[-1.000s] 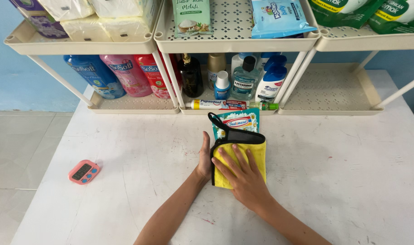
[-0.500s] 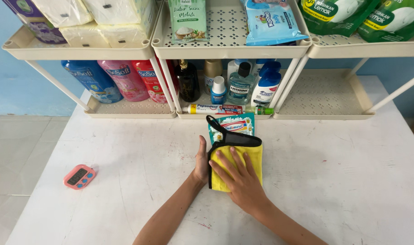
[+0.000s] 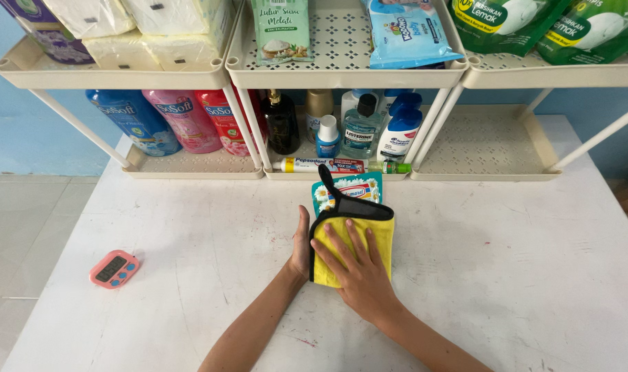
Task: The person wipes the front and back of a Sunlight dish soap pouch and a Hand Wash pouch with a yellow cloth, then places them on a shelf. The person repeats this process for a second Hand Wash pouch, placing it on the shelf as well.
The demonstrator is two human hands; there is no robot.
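Right hand: the right hand (image 3: 358, 275) lies flat, palm down, on the yellow cloth (image 3: 379, 238); the fingers (image 3: 347, 238) are spread apart and straight, pressing and not gripping.
Left hand: the left hand (image 3: 301, 241) stands on its edge, fingers together, against the left side of the cloth, touching the black border; it holds nothing.
Cloth: folded, yellow with a black trimmed edge, it lies on the white table (image 3: 507, 275) directly under the right palm. Its far edge shows a grey mesh strip, and a black loop rises at the far-left corner.
Packet: a teal flat packet with flower print (image 3: 355, 186) lies under the far part of the cloth, just beyond the fingertips; only its far end is visible.
Shelf edge: the low rim of the cream rack (image 3: 190, 169) runs across the table beyond the packet; a toothpaste box (image 3: 314, 164) lies along it, and bottles stand behind.
Room to the right: bare table surface reaches from the right wrist to the table edge.
Room to the left: bare table surface, until a pink timer (image 3: 114, 269), well apart from the left hand.
Near side: both forearms cross the table toward the near edge.
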